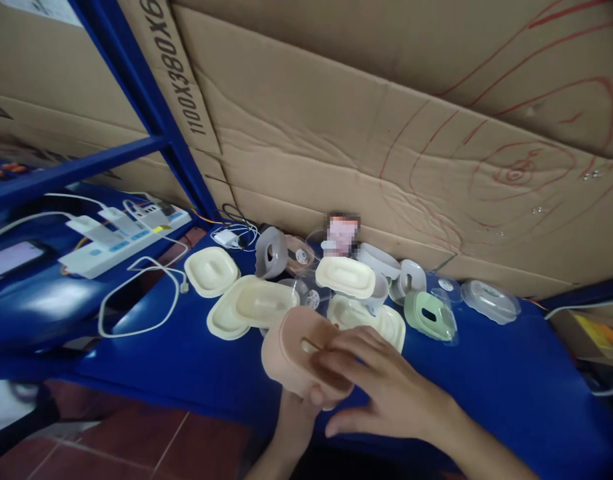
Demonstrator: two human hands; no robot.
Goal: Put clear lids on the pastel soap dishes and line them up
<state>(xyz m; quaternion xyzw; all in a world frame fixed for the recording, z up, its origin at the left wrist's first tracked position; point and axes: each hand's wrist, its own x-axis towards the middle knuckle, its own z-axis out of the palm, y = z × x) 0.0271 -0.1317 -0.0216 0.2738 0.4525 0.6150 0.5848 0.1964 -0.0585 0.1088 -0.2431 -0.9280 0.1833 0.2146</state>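
A peach tissue box (pixel 287 347) sits at the lower centre of the frame, raised before the blue tabletop (pixel 151 363), its long axis slanting from upper left to lower right. The left hand (pixel 299 413) grips it from beneath, partly hidden. The right hand (pixel 381 377), on the box's right, lays bent fingers at the slotted face, thumb spread apart below; whether those fingertips pinch anything cannot be told.

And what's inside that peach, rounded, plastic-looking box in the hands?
Through the slot in the peach box, a pale cream sliver shows; I can't tell what it is. The right hand partly covers the box, and the rest inside is hidden.
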